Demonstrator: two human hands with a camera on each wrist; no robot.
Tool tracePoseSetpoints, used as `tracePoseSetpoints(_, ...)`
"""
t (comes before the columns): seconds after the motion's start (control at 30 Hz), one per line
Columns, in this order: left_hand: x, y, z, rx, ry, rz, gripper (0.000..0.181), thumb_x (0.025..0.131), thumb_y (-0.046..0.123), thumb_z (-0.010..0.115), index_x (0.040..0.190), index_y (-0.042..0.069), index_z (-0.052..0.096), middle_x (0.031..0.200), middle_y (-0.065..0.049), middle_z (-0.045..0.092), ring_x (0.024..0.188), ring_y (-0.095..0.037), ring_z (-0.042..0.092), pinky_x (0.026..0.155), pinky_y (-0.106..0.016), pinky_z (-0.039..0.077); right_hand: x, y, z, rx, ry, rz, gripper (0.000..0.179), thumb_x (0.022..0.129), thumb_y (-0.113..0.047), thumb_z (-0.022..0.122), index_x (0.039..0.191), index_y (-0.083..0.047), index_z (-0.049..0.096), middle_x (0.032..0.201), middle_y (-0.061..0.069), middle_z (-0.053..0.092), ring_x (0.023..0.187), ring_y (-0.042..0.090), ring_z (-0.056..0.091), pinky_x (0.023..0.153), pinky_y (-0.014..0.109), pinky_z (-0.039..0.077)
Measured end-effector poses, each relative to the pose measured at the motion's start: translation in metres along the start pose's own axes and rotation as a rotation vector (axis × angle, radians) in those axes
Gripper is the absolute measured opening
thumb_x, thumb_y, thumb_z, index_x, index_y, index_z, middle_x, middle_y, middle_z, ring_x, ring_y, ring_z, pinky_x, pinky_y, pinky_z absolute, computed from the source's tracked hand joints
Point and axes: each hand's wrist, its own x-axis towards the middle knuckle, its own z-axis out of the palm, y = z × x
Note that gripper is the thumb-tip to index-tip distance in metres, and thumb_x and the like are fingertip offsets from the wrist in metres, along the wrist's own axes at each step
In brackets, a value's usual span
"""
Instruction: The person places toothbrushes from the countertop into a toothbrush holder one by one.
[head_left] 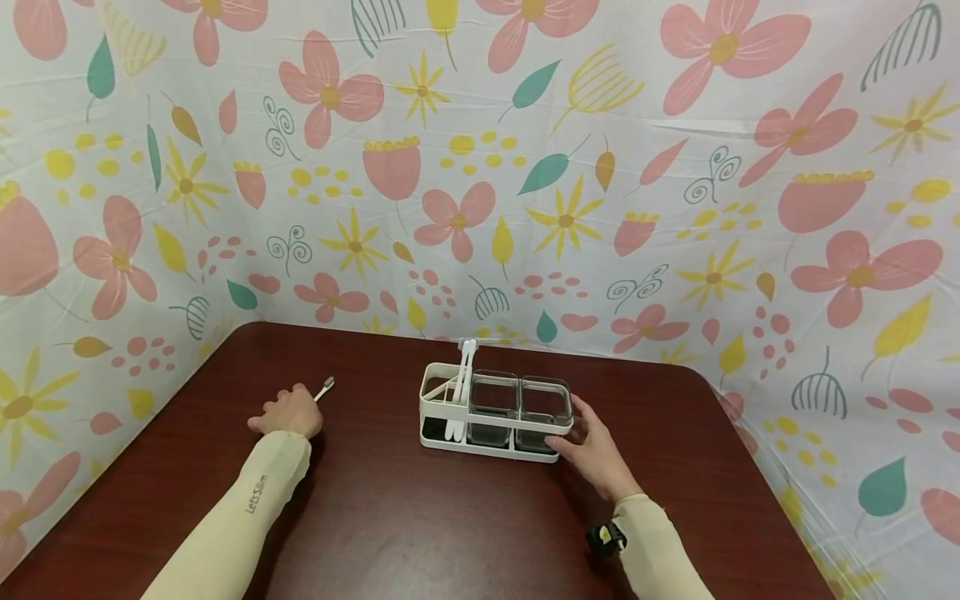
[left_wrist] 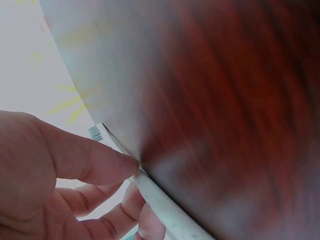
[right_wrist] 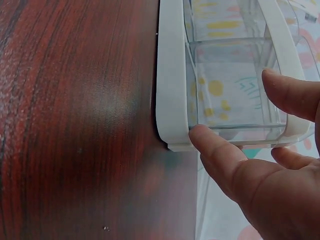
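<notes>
On the left of the table, my left hand (head_left: 288, 412) pinches a white toothbrush (head_left: 324, 389). In the left wrist view the thumb and fingertips meet on the white handle (left_wrist: 167, 212), with the dark bristles (left_wrist: 95, 133) beyond them. A white toothbrush holder (head_left: 442, 410) stands upright near the middle of the table. White toothbrushes (head_left: 462, 392) lean in its left compartment; clear cups (head_left: 546, 400) fill the other two. My right hand (head_left: 596, 450) grips the holder's right end, thumb in front and fingers behind. In the right wrist view, fingertips touch the holder's white frame (right_wrist: 172, 75).
The dark reddish-brown table (head_left: 390, 517) has rounded back corners. A floral curtain (head_left: 465, 250) hangs close behind it and along both sides. On the right wrist sits a dark strapped device (head_left: 605, 538).
</notes>
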Motion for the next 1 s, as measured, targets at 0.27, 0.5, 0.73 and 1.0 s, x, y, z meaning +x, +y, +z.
tracePoseSetpoints(0.27,-0.0039,0.0019,-0.0031,-0.012,0.014,0.004,0.045,0.095,0.005,0.052,0.133,-0.015,0.037,0.125,-0.040,0.045,0.112,-0.060,0.042,0.083,-0.072,0.031,0.0010,0.0023,0.0009,0.010,0.004,-0.003,0.084,0.091,0.000,0.070,0.157,-0.007,0.019,0.139,0.027,0.048,0.124,0.039,0.053,0.088,0.039,0.053)
tracePoseSetpoints(0.5,-0.0044,0.0013,-0.0039,0.002,0.029,0.016,0.036,0.095,0.004,0.048,0.124,-0.018,0.046,0.116,-0.040,0.049,0.105,-0.058,0.049,0.082,-0.071,0.032,0.0007,0.0034,0.0012,0.015,0.008,0.008,0.083,0.090,0.000,0.070,0.157,-0.008,0.021,0.137,0.026,0.050,0.123,0.038,0.054,0.087,0.036,0.053)
tracePoseSetpoints(0.73,-0.0047,0.0007,-0.0038,0.002,0.044,0.006,0.030,0.094,0.003,0.048,0.118,-0.016,0.052,0.111,-0.037,0.052,0.097,-0.054,0.054,0.082,-0.070,0.033,0.0024,0.0049,0.0020,0.023,0.011,0.009,0.084,0.090,0.001,0.070,0.157,-0.011,0.021,0.137,0.024,0.050,0.123,0.037,0.054,0.088,0.037,0.053)
tracePoseSetpoints(1.0,-0.0098,0.0009,-0.0056,-0.034,0.120,0.076,0.035,0.092,0.005,0.053,0.119,-0.015,0.048,0.111,-0.037,0.050,0.095,-0.057,0.055,0.079,-0.070,0.042,0.0028,0.0052,0.0017,0.015,0.006,0.005,0.084,0.090,0.001,0.070,0.157,-0.011,0.021,0.137,0.024,0.050,0.124,0.037,0.054,0.089,0.039,0.052)
